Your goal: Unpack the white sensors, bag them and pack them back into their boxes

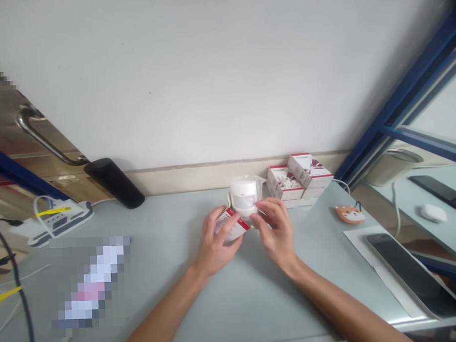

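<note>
My left hand (pixel 214 241) is closed around a small white box with a red band and a barcode label (pixel 232 224), held just above the grey table (pixel 171 272). My right hand (pixel 277 229) pinches a white rounded device in a clear plastic bag (pixel 244 195) at the box's open end. The device stands partly out of the box. Both hands meet at the middle of the table.
A stack of similar white-and-red boxes (pixel 299 181) sits by the wall behind my right hand. A black cylinder (pixel 114 182) and a power strip (pixel 57 219) lie at the left. An orange animal-shaped trinket (pixel 349 214) and a dark phone on paper (pixel 414 274) lie at the right.
</note>
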Demonstrator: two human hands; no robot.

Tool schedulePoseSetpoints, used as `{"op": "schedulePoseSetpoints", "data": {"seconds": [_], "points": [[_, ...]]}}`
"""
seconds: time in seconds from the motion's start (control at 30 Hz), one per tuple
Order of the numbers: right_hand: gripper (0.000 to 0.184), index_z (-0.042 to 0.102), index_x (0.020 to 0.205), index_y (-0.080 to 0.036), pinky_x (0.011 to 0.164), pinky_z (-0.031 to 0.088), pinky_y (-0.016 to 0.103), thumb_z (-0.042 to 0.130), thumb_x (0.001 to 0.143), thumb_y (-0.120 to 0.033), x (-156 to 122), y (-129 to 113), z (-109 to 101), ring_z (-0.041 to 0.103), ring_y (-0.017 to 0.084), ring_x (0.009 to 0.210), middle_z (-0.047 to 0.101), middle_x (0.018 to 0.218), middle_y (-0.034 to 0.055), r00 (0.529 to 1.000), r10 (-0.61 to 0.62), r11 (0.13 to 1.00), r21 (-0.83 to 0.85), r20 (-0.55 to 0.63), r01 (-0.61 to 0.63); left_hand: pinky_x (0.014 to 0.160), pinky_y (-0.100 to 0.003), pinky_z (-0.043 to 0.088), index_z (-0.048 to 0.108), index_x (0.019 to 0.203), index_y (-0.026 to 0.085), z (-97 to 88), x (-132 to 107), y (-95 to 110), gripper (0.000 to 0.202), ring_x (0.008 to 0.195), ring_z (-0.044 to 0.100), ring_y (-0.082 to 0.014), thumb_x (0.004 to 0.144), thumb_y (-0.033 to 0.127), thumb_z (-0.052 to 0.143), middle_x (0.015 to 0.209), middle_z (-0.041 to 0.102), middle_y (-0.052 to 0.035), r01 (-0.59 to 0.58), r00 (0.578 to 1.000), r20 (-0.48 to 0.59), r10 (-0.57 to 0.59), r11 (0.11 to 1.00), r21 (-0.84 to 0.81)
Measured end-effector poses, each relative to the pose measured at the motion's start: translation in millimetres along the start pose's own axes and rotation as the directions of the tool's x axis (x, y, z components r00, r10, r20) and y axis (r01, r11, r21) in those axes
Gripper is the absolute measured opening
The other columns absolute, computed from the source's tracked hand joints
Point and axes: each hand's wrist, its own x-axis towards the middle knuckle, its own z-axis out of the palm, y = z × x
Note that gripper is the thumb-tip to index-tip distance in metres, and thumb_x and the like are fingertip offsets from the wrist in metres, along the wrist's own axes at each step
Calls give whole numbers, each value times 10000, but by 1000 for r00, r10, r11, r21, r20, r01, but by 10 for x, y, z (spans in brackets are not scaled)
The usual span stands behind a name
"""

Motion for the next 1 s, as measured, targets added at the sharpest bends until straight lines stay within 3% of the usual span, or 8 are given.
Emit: {"op": "schedulePoseSetpoints", "data": {"seconds": [0.13, 0.33, 0.53, 0.8, 0.9, 1.0], "points": [[107, 671, 1060, -279, 750, 648, 315, 698, 957, -285, -13, -14, 23, 664, 171, 958, 533, 1102, 38, 999, 47, 997, 66, -8, -47, 1033, -460, 586, 523, 1458, 319, 15, -46, 2, 703, 1252, 637, -299, 837, 118, 782, 1400, 515, -142, 8, 1000, 13, -9, 1000, 12], [160, 571, 1017, -263, 716, 621, 307, 702, 952, -326, 12, -21, 48, 664, 157, 889, 553, 1038, 12, 991, 131, 980, 145, 37, -135, 1002, -459, 604, 441, 1524, 387, 14, -52, 6, 786, 1255, 622, -299, 857, 132, 769, 1411, 487, -130, 16, 999, 29, -17, 1000, 26], [126, 644, 1013, -245, 805, 552, 345, 725, 949, -317, 61, -9, 9, 631, 178, 894, 657, 981, 22, 999, 26, 994, -107, 19, -24, 1018, -458, 594, 481, 1512, 389, 40, -56, -13, 741, 1247, 618, -292, 872, 136, 757, 1407, 483, -124, 25, 999, 29, -27, 998, 60], [125, 593, 1017, -246, 734, 523, 322, 698, 966, -291, -18, -70, 59, 587, 157, 789, 589, 911, 0, 996, 14, 997, -75, -88, -20, 1015, -481, 579, 497, 1515, 384, 38, -78, 36, 772, 1250, 602, -322, 842, 130, 777, 1420, 474, -139, -49, 997, 71, 38, 986, 160], [71, 602, 995, -250, 691, 511, 316, 669, 980, -265, -58, -62, 87, 561, 158, 756, 568, 863, -2, 996, -70, 991, -116, -48, 64, 1006, -478, 578, 507, 1512, 374, 45, -86, 42, 757, 1239, 606, -325, 844, 137, 775, 1408, 480, -145, -69, 995, 87, 56, 985, 159], [130, 586, 1122, -253, 728, 536, 334, 628, 1002, -280, -66, -37, 98, 590, 169, 779, 586, 871, 3, 999, -51, 994, -94, 3, 51, 1005, -467, 576, 524, 1498, 366, 53, -83, 29, 720, 1218, 611, -313, 857, 150, 770, 1390, 485, -141, -36, 998, 64, 26, 986, 164]]}}
